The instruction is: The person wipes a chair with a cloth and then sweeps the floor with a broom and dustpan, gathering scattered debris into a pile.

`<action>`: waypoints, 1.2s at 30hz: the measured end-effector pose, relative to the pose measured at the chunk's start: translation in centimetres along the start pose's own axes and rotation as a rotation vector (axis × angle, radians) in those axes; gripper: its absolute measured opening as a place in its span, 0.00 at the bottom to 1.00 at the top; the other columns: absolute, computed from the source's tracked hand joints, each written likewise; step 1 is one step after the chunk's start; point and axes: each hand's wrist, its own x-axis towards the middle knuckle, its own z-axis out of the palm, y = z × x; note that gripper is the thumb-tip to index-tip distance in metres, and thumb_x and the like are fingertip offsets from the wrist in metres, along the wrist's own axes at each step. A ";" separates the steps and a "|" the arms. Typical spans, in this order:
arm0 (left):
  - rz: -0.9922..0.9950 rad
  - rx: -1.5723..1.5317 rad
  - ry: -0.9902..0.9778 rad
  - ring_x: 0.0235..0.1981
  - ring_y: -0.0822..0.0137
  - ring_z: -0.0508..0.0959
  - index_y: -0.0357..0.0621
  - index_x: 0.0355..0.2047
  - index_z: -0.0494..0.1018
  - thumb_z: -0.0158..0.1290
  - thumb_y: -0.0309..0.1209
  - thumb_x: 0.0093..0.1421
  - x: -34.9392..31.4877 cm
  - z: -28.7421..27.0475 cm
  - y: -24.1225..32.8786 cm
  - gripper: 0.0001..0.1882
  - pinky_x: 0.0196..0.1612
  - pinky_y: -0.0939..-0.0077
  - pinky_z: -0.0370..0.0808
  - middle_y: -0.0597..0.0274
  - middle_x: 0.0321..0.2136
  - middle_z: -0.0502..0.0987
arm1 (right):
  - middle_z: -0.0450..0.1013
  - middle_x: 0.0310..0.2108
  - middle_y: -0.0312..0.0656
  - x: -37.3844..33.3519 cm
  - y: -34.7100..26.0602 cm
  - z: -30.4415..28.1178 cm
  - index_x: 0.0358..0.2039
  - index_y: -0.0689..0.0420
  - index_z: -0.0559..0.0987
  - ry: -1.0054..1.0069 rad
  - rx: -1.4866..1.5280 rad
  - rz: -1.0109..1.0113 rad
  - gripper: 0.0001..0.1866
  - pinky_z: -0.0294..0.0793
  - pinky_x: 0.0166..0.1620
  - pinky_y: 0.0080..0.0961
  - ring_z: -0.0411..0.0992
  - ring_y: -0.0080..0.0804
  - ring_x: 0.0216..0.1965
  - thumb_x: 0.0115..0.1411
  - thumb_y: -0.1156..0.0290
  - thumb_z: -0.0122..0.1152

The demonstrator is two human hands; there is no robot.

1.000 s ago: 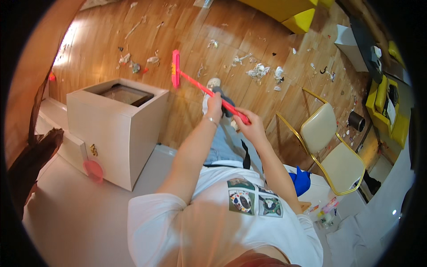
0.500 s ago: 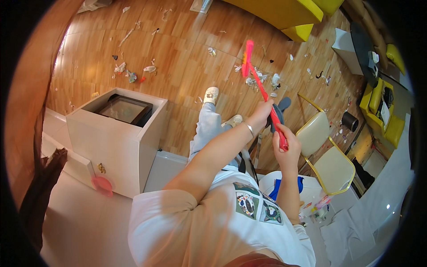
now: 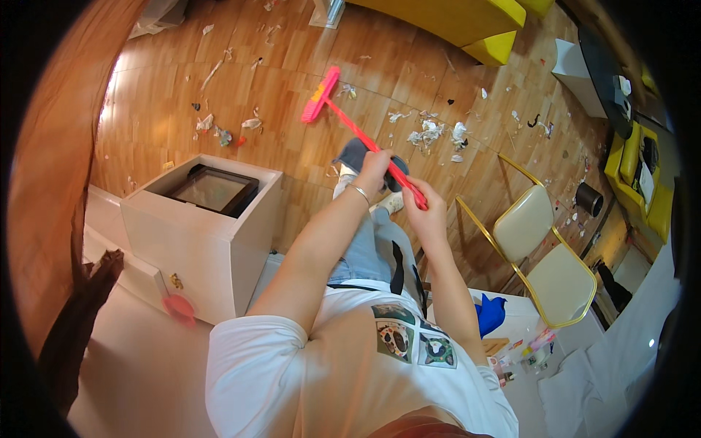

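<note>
A red-pink broom (image 3: 353, 124) slants across the middle, its pink and yellow head (image 3: 320, 95) at the upper left end. My left hand (image 3: 374, 168), a bracelet at its wrist, is closed around the handle partway down. Farther down, my right hand (image 3: 427, 209) grips the handle's near end. Behind the handle, beside my left hand, shows a dark grey thing (image 3: 352, 152); its kind is partly hidden, and I cannot tell whether I hold it. Crumpled white scraps (image 3: 427, 133) lie on the wooden floor right of the broom. Whether the bristles touch the floor is unclear.
A white cabinet (image 3: 182, 255) with a dark framed panel in its top stands at the left. Gold-framed cream chairs (image 3: 561, 288) are at the right, near a black bin (image 3: 589, 199). A yellow sofa (image 3: 445, 22) stands far off. More scraps (image 3: 252, 123) lie farther left.
Both hands and the broom have swung left, and the broom head now lies left of the scraps it was over. The dark grey thing has shifted left too.
</note>
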 end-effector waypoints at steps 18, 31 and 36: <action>-0.046 -0.594 -0.066 0.22 0.64 0.72 0.42 0.23 0.67 0.52 0.28 0.50 -8.8 1.2 -15.5 0.05 0.26 0.70 0.70 0.59 0.20 0.71 | 0.74 0.22 0.49 -9.3 5.9 -7.6 0.34 0.55 0.79 -0.276 -0.296 -0.389 0.10 0.73 0.27 0.35 0.74 0.46 0.24 0.51 0.65 0.60; -0.139 -0.675 -0.135 0.18 0.65 0.74 0.43 0.25 0.68 0.52 0.31 0.49 -11.6 -4.8 -23.0 0.06 0.23 0.73 0.73 0.60 0.18 0.73 | 0.68 0.12 0.41 -16.1 12.9 -3.7 0.31 0.58 0.73 -0.592 -0.549 -0.878 0.11 0.68 0.19 0.32 0.69 0.38 0.15 0.50 0.67 0.60; -0.120 -0.682 -0.126 0.17 0.65 0.74 0.43 0.24 0.69 0.51 0.31 0.50 -10.0 -5.4 -23.8 0.06 0.23 0.73 0.74 0.60 0.18 0.74 | 0.69 0.13 0.42 -16.0 13.0 -3.3 0.32 0.58 0.72 -0.602 -0.497 -0.846 0.11 0.69 0.20 0.33 0.70 0.40 0.16 0.51 0.67 0.60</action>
